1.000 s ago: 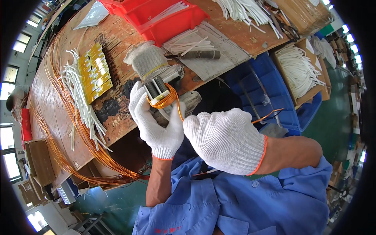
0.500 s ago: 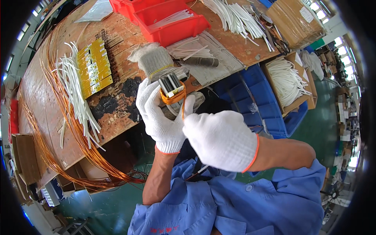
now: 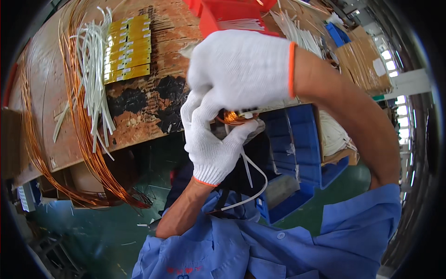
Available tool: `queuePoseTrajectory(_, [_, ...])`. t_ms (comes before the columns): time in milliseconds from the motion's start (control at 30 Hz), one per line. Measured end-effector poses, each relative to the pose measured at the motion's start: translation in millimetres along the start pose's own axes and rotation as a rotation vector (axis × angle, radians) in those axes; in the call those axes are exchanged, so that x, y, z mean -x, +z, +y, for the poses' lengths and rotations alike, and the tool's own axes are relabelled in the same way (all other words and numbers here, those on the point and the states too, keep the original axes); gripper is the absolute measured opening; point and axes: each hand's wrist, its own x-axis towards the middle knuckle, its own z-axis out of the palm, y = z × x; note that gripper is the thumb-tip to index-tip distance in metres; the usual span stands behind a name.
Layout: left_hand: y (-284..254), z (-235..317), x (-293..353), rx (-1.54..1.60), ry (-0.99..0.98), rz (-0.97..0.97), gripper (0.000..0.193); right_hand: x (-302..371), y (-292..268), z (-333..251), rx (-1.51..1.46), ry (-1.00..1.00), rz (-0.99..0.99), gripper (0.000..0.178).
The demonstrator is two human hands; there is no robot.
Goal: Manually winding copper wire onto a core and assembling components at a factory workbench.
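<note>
In a white knitted glove, my left hand (image 3: 211, 144) is closed around a coil of copper wire (image 3: 233, 118) at the table's front edge. A pale tab shows on the coil's right side. My right hand (image 3: 241, 69), gloved too, arches over the coil's far side and covers much of it. Its fingers are curled, and their tips are hidden, along with whatever they pinch. From below the coil a thin white sleeve tube (image 3: 265, 179) loops down toward my blue shirt.
Copper wires (image 3: 83, 125) and white sleeves (image 3: 93, 79) drape over the table's left side beside yellow insulation sheets (image 3: 127, 51). A red bin (image 3: 211, 18) stands behind my right hand. Blue bins (image 3: 299, 139) and a carton (image 3: 362, 65) lie to the right.
My right hand has swung up and left from the coil's near right side to above its far side, now hiding much of the workpiece. The whole view has shifted somewhat.
</note>
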Motion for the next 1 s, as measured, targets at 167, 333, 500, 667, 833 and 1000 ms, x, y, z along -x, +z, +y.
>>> queuePoseTrajectory(167, [5,-2,3,0.05,0.063,0.077,0.076,17,-2,20,-0.466,0.267,-0.105,0.035])
queuePoseTrajectory(333, [2,-4,1,0.054,0.157,0.048,0.073,59,41,38,-0.581,0.299,0.079,0.029])
queuePoseTrajectory(500, [1,-10,-2,0.028,0.216,0.004,0.066,114,79,-21,-0.714,0.561,0.36,0.024])
queuePoseTrajectory(667, [2,-15,-14,0.072,0.387,-0.08,0.068,143,119,-103,0.036,0.342,0.47,0.007])
queuePoseTrajectory(833, [-4,-19,-12,0.046,0.41,-0.089,0.087,96,62,-138,0.35,0.27,0.202,0.033])
queuePoseTrajectory(1000, [4,-17,2,0.055,0.181,0.001,0.076,26,20,-55,0.117,0.063,0.226,0.022])
